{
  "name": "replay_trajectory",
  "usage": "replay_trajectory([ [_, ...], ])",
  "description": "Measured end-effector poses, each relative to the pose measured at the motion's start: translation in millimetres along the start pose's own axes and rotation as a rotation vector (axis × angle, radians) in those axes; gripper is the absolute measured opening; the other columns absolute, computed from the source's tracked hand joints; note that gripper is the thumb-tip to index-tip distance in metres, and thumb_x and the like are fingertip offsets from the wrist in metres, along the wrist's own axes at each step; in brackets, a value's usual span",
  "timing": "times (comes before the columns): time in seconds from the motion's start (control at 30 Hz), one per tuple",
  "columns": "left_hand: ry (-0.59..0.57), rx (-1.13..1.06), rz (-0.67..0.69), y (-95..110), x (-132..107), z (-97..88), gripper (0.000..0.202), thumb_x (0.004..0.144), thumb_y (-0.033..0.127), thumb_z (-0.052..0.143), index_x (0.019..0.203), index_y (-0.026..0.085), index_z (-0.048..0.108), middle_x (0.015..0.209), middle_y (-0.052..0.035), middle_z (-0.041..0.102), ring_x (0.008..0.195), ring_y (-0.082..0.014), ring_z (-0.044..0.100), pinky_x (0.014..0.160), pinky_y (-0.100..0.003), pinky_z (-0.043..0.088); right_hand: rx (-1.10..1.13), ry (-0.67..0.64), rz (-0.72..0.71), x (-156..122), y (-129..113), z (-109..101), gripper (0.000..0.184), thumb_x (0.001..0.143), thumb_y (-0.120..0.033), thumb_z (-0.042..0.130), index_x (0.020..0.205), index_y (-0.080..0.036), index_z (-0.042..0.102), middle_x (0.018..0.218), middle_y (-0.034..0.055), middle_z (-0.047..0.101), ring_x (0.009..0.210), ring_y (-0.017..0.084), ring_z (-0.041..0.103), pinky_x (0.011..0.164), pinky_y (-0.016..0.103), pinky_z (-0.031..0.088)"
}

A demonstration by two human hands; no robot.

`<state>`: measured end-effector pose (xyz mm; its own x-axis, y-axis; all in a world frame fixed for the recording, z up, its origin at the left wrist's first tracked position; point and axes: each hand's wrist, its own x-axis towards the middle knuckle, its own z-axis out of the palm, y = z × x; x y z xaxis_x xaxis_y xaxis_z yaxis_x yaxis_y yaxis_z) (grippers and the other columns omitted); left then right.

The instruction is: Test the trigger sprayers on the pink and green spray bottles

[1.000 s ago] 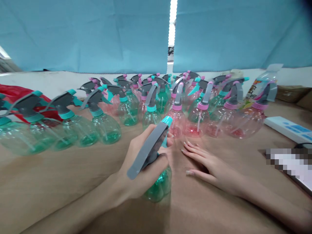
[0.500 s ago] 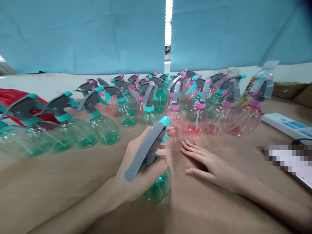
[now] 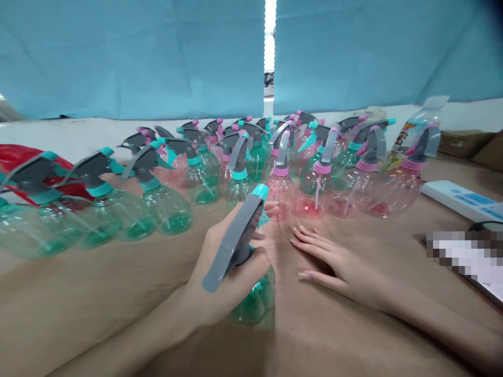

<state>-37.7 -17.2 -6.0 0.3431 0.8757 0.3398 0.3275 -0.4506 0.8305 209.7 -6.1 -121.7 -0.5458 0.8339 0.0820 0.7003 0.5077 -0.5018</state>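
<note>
Left hand (image 3: 223, 277) wraps closed around a green spray bottle (image 3: 255, 298) at lower centre; right hand (image 3: 338, 264) lies open, flat on the table (image 3: 98, 293), just right of it.

The brown bench (image 3: 78, 293) carries green spray bottles (image 3: 167, 207) on its left and pink spray bottles (image 3: 314, 193) further right. A white power strip (image 3: 459, 199) lies near its right edge.

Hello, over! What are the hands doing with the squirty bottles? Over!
Left hand gripping green spray bottle by its neck. Right hand flat on table, open. Rows of green and pink bottles close ahead.
</note>
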Motion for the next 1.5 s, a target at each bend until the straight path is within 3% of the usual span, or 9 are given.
replay_trajectory([
  [0.17, 0.009, -0.003, 0.013, 1.1, 0.8, -0.5, 0.041, 0.069, 0.012, 0.05, 0.108, 0.021, 0.061, 0.106, -0.0025, 0.069, 0.094, -0.019, 0.067, 0.083, -0.029, 0.056, -0.004, -0.001, 0.001, 0.5, 0.0, 0.4, 0.069, 0.094, -0.06, 0.049, 0.15, -0.022, 0.036, 0.158, 0.0069, 0.028, 0.146, 0.031, 0.021, 0.117, 0.054, 0.025],
  [0.37, 0.034, 0.037, 0.005, -0.4, 0.5, 0.4, 0.021, 0.068, 0.017, 0.05, 0.088, 0.021, 0.056, 0.078, 0.0006, 0.061, 0.069, -0.0155, 0.059, 0.067, -0.028, 0.056, -0.017, -0.006, 0.003, 0.5, 0.1, 0.4, 0.069, 0.094, -0.061, 0.047, 0.15, -0.021, 0.036, 0.158, 0.0067, 0.027, 0.146, 0.029, 0.021, 0.117, 0.054, 0.025],
  [0.53, 0.042, 0.027, 0.005, -2.0, 0.3, 1.6, 0.026, 0.067, 0.017, 0.049, 0.091, 0.022, 0.055, 0.082, 0.0004, 0.061, 0.073, -0.0159, 0.059, 0.072, -0.029, 0.057, -0.032, -0.017, 0.005, 0.1, -0.4, 0.1, 0.07, 0.095, -0.062, 0.045, 0.15, -0.02, 0.035, 0.159, 0.0068, 0.026, 0.147, 0.028, 0.02, 0.118, 0.053, 0.024],
  [0.67, 0.049, 0.03, -0.01, -3.4, 0.0, 1.7, 0.02, 0.066, 0.018, 0.05, 0.085, 0.022, 0.055, 0.077, 0.001, 0.062, 0.067, -0.0157, 0.06, 0.066, -0.028, 0.057, -0.039, -0.031, 0.018, 0.0, -1.8, -1.6, 0.071, 0.094, -0.063, 0.043, 0.151, -0.021, 0.034, 0.159, 0.0061, 0.024, 0.147, 0.028, 0.019, 0.117, 0.053, 0.024],
  [0.97, 0.006, -0.023, -0.023, -2.1, 2.8, 1.2, 0.05, 0.067, 0.018, 0.053, 0.116, 0.022, 0.061, 0.116, -0.0049, 0.07, 0.089, -0.0206, 0.07, 0.084, -0.033, 0.059, -0.009, 0.005, 0.01, 0.1, -1.1, -0.1, 0.069, 0.094, -0.061, 0.048, 0.149, -0.022, 0.038, 0.158, 0.0065, 0.03, 0.146, 0.03, 0.022, 0.117, 0.054, 0.025],
  [1.5, 0.006, -0.009, -0.006, -2.4, 2.5, 0.7, 0.049, 0.067, 0.014, 0.051, 0.115, 0.022, 0.06, 0.115, -0.003, 0.069, 0.086, -0.0178, 0.068, 0.08, -0.031, 0.057, -0.013, 0.006, 0.007, -0.1, -0.1, 0.2, 0.068, 0.094, -0.06, 0.049, 0.15, -0.024, 0.036, 0.158, 0.0062, 0.029, 0.146, 0.029, 0.022, 0.117, 0.054, 0.025],
])
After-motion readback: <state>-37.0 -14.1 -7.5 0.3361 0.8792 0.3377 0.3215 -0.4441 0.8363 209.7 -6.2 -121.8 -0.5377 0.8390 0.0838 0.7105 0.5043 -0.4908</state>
